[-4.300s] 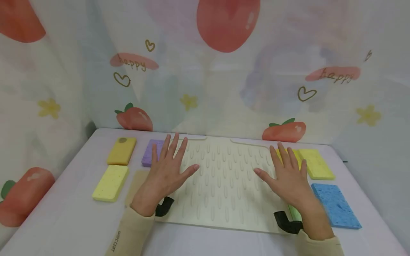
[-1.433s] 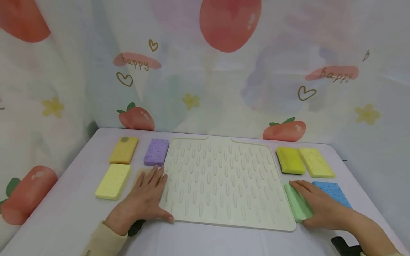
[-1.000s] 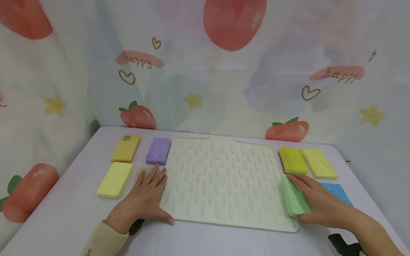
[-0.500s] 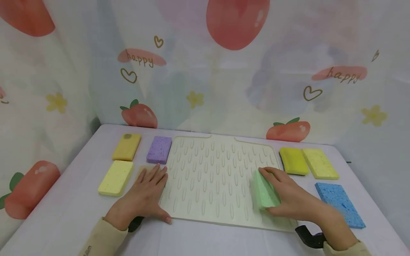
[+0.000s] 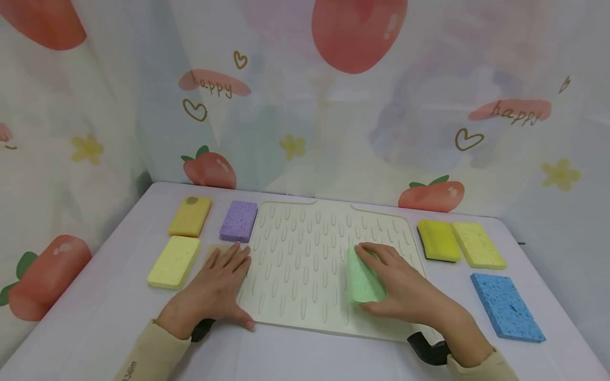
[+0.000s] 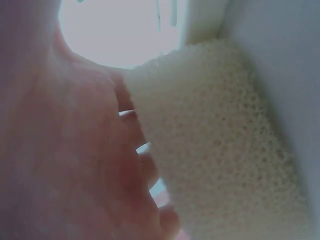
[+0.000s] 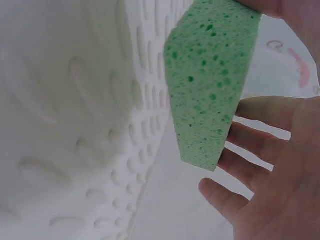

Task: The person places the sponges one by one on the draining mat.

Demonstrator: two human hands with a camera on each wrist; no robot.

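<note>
A pale green sponge is pinched between the thumb and fingers of my right hand, over the right half of the cream ridged mat. In the right wrist view the porous green face stands close to the mat; I cannot tell whether it touches. My left hand lies with fingers extended at the mat's left edge, thumb near its front corner. Beneath that hand is a beige sponge, mostly hidden in the head view. The left wrist view shows its porous side beside the palm.
Left of the mat lie a purple sponge, a tan sponge and a pale yellow one. To the right are a bright yellow sponge, a light yellow one and a blue one. Patterned cloth hangs behind.
My hands came down from above the mat. The right gripped the green sponge beside the mat and carried it left over it; the left settled at the left edge and stays there.
</note>
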